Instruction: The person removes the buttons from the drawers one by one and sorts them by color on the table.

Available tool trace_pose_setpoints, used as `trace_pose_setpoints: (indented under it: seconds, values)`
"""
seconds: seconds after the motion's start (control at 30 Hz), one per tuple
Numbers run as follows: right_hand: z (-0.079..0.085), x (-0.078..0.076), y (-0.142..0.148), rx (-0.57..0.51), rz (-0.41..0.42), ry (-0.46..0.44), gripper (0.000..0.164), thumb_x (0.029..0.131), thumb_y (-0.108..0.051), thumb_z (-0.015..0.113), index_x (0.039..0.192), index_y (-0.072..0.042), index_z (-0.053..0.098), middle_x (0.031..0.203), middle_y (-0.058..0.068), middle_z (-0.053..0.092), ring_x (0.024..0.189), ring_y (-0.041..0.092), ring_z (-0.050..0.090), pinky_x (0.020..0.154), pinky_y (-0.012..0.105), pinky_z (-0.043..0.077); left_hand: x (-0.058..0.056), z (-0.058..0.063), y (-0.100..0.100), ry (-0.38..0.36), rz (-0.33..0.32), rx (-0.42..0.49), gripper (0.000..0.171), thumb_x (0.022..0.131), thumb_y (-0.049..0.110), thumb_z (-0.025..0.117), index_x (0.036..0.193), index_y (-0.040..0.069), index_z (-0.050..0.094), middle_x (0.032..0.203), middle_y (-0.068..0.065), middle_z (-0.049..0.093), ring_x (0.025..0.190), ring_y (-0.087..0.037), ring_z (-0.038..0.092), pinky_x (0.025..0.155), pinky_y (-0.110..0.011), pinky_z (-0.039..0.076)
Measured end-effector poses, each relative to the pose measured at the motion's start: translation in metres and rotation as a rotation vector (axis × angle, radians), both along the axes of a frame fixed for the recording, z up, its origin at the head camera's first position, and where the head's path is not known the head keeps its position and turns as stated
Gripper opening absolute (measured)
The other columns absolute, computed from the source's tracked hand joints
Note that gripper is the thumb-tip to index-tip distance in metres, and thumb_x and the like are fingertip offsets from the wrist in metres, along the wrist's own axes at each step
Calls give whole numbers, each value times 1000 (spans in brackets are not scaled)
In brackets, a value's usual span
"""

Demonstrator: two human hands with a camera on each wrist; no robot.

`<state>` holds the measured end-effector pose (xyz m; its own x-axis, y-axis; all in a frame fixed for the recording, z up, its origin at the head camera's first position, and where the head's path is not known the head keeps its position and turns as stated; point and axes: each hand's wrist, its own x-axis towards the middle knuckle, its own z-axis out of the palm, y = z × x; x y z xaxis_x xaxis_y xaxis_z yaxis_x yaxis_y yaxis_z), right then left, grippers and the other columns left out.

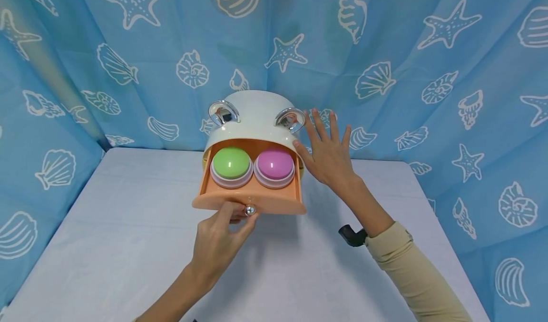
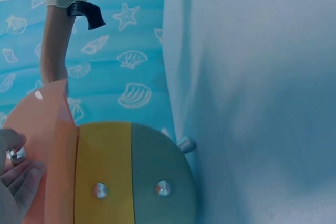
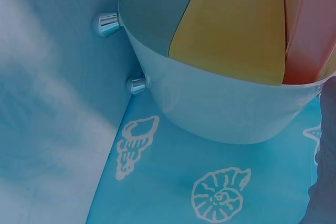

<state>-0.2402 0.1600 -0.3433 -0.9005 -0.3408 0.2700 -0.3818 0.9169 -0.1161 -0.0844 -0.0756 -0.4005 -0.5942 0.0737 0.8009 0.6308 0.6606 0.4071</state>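
A white rounded cabinet (image 1: 257,110) with two chrome loops on top stands at the back of the table. Its top orange drawer (image 1: 274,207) is pulled out and holds a green dome-topped round item (image 1: 231,162) and a purple one (image 1: 275,163). My left hand (image 1: 220,239) pinches the drawer's silver knob (image 1: 250,210) between thumb and fingers. With fingers spread, my right hand (image 1: 329,158) lies against or close to the cabinet's right side; contact is unclear. Below the orange drawer, the yellow drawer (image 2: 102,161) and grey-green drawer (image 2: 160,166) are closed in the left wrist view.
A white cloth covers the table (image 1: 137,227). Behind and at both sides hangs a blue curtain (image 1: 317,8) with white shell and starfish prints. Silver feet (image 3: 107,24) hold the cabinet off the table. A black strap piece (image 1: 353,235) sits at my right wrist.
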Motion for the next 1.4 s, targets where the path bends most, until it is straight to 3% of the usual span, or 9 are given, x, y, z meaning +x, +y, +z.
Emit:
trace_pose_setpoints:
  seconds: [0.1,0.27,0.4,0.5,0.63,0.73,0.87,1.07,1.4]
  values:
    - [0,0,0,2,-1,2,76,103,-60,30,162,-20,3,167,5,-2,149,34,-17,111,71,-8,1,-1,-1,-6,-1,-2,37,72,7,89,92,4,58,80,-3,71,70,-16,72,62,-28,60]
    - [-1,0,1,-1,1,3,76,103,-59,30,162,-19,3,167,5,-2,149,34,-17,111,71,-8,7,5,-7,-77,-24,27,35,74,13,87,95,4,60,82,-3,71,73,-15,72,68,-26,60]
    - [-2,-1,1,-2,2,6,76,103,-59,30,162,-20,3,167,6,-1,149,35,-16,110,71,-9,12,22,-19,-128,-75,133,29,78,11,85,95,3,64,83,-3,72,72,-17,71,66,-24,59]
    - [-2,-1,2,-1,-2,6,76,103,-60,30,162,-20,3,167,6,-1,149,35,-17,110,71,-10,9,41,-34,-138,-80,167,25,78,5,83,96,0,66,84,-5,73,70,-17,70,64,-20,57]
    - [-2,-1,2,-4,-2,7,76,103,-58,30,162,-19,3,167,6,-2,149,35,-17,110,70,-12,-3,63,-57,-228,-67,152,28,80,2,83,104,-3,68,94,-7,74,80,-17,71,70,-15,55]
    - [-2,-1,2,-5,1,12,75,103,-58,31,162,-19,4,167,6,-1,149,35,-17,110,70,-11,-17,72,-72,-363,-102,137,37,82,3,82,116,-3,68,109,-10,72,98,-22,69,83,-19,54]
    - [-2,-2,1,-5,8,18,75,103,-58,31,162,-20,4,167,7,2,149,35,-16,110,70,-10,-36,78,-87,-527,-155,92,50,85,10,81,129,-2,62,126,-16,65,117,-30,61,96,-33,51]
    - [-2,-2,1,-4,10,13,75,104,-58,30,162,-20,3,167,6,-1,149,34,-17,110,70,-11,-57,79,-90,-708,-178,31,61,86,21,81,138,0,56,135,-18,59,126,-34,55,99,-44,49]
    - [-2,-2,1,-5,8,8,76,103,-61,29,162,-21,3,167,5,0,149,35,-16,111,69,-12,-75,79,-81,-743,-214,-51,67,85,18,82,141,-4,52,140,-22,55,128,-39,53,99,-47,48]
